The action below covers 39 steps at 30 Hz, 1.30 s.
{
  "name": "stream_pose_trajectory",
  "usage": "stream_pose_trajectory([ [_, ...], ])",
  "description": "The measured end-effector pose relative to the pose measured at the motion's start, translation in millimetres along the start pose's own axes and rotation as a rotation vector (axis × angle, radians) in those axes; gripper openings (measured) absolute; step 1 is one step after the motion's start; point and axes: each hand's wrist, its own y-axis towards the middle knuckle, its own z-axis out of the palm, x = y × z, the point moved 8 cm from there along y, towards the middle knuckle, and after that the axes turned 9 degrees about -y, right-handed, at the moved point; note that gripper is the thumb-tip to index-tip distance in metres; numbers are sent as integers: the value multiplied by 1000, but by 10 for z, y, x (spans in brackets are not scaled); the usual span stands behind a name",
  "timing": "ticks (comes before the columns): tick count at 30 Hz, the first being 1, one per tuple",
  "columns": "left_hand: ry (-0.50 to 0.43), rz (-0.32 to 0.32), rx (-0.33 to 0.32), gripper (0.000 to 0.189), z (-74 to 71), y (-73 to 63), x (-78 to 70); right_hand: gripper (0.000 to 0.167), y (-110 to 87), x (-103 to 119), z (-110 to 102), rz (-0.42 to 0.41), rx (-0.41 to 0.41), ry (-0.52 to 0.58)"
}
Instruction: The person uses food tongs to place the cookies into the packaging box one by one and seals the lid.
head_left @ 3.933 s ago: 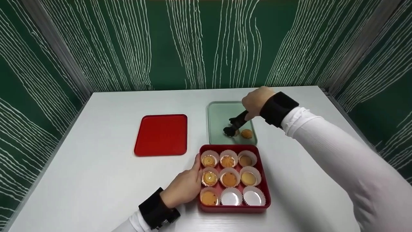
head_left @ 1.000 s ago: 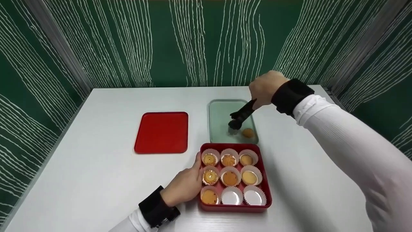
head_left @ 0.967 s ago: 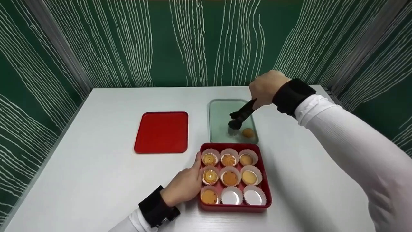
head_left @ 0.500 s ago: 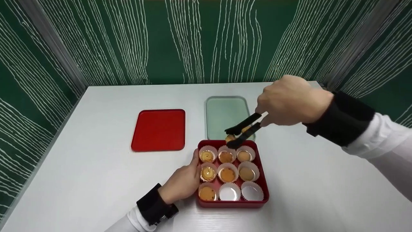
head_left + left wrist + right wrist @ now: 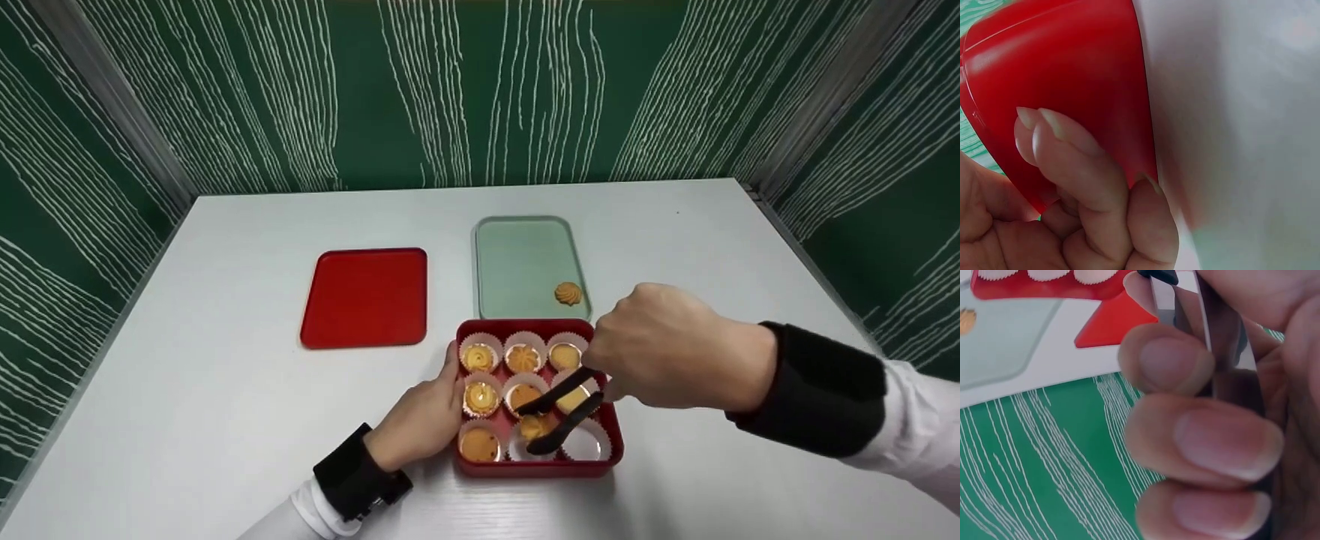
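My right hand (image 5: pixel 675 352) holds black-tipped tongs (image 5: pixel 574 424), its fingers wrapped round the metal handle (image 5: pixel 1233 365) in the right wrist view. Between the tong tips is a small golden cookie (image 5: pixel 534 427), over the front middle paper cup (image 5: pixel 519 450) of a red box (image 5: pixel 540 470). My left hand (image 5: pixel 420 420) grips the box at its left side; in the left wrist view its bent fingers (image 5: pixel 1086 163) lie against the red wall (image 5: pixel 1072 62). White paper cups fill the box in rows, most with a cookie inside. The front right cup (image 5: pixel 587 442) holds none.
Behind the box lies a pale green tray (image 5: pixel 525 255) with one swirled cookie (image 5: pixel 568 293) at its near right corner. A flat red tray (image 5: pixel 365 298) sits to the left on the white table (image 5: pixel 225 360). Green walls with white lines surround the table.
The tongs picked a cookie off the green tray, and my right hand brought it toward me, over the box's front row. One cookie stays on that tray. My left hand keeps its hold.
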Motion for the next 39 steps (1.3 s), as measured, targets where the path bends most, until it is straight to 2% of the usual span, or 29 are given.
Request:
stream_pose_trajectory([
  [4, 0, -5, 2, 64, 6, 2, 2, 60, 29, 42, 18, 4, 2, 0],
  [9, 12, 7, 1, 63, 10, 4, -7, 55, 49, 51, 51, 5, 32, 22],
  [18, 5, -11, -1, 64, 2, 1, 14, 50, 72, 89, 62, -30, 17, 42],
  [25, 39, 36, -9, 62, -18, -16, -29, 52, 70, 133, 49, -37, -31, -10],
  [30, 35, 31, -10, 62, -20, -15, -30, 50, 55, 124, 63, -20, -33, -6],
  [33, 35, 25, -9, 63, -19, -13, -26, 51, 37, 128, 47, -19, -70, -5],
  [37, 26, 13, -4, 64, -18, -10, -22, 49, 18, 105, 42, -16, -78, 27],
  [39, 20, 7, 0, 64, -12, -8, -21, 44, 5, 60, 48, -11, -51, 69],
])
